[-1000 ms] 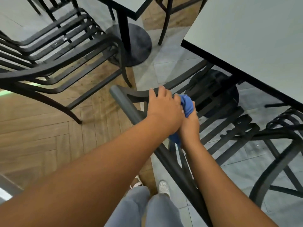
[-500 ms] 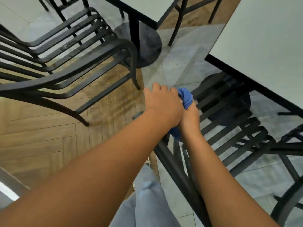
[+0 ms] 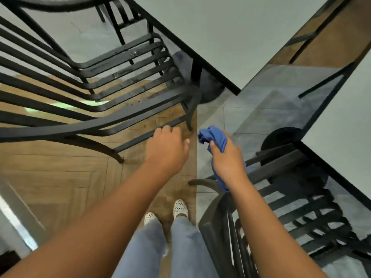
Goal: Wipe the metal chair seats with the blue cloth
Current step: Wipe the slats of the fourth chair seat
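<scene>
I am standing over a floor that is half brown herringbone wood planks (image 3: pixel 60 177) and half grey stone tiles (image 3: pixel 251 117), the seam between them running up past my feet. A pale grey counter with a black edge (image 3: pixel 230 33) is filling the upper middle of my view, and a second one like it (image 3: pixel 345 121) is reaching in from the right. To my left a black metal chair with a slatted seat (image 3: pixel 124 77) is standing near the first counter, its front leg coming down just beyond my left hand. At lower right a second black metal slatted chair (image 3: pixel 301 207) is tucked partly under the right counter, its top rail sitting just under my right forearm. My pale blue jeans (image 3: pixel 160 253) are showing at the bottom, with my white perforated shoes (image 3: pixel 180 207) on the wood.

My left hand (image 3: pixel 167 149) is hanging in the air over the wood floor, palm down, fingers loosely bent and holding nothing. My right hand (image 3: pixel 226 157) is gripping the crumpled blue cloth (image 3: pixel 212 137), fingers and thumb wrapped round it; one bunch is sticking out above my thumb and a tail is dangling below my wrist, close to the right chair's rail. The cloth is held in the air between the two chairs, touching neither seat.
</scene>
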The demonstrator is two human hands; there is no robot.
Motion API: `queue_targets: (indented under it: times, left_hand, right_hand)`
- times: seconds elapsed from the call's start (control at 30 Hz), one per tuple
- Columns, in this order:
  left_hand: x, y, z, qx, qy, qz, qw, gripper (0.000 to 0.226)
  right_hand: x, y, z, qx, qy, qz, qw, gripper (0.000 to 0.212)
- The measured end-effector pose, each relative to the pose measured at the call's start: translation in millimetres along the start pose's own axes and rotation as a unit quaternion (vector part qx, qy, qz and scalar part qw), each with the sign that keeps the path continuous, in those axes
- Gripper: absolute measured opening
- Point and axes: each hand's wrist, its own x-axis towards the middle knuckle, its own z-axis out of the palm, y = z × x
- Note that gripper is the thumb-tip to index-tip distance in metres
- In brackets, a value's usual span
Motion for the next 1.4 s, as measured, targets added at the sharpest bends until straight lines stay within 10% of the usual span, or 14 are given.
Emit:
queue_targets:
  times: [0.3,0.77,1.17,1.4]
  left_hand:
    - [40,-96,-21,-0.016,0.071,-0.051,0.996,0.04]
    - [90,-226,-59,0.021,-0.068,-0.097,0.993,0.077]
    - [153,-257,-64,-0.052,0.006,-0.161,0.986,0.035]
    - [211,-276,-54,-0.034,-0.114,-0.192,0.974,0.08]
  right_hand:
    - [24,-91,39,-0.08,-0.086,-0.049,0.992,0.06]
    - [41,-216,127,-0.184,-0.099,-0.079,0.975,0.064]
    - [100,-269,195,-0.268,-0.161,-0.142,0.939,0.065]
    - [156,-298,216,-0.307,-0.243,-0.128,0.911,0.067]
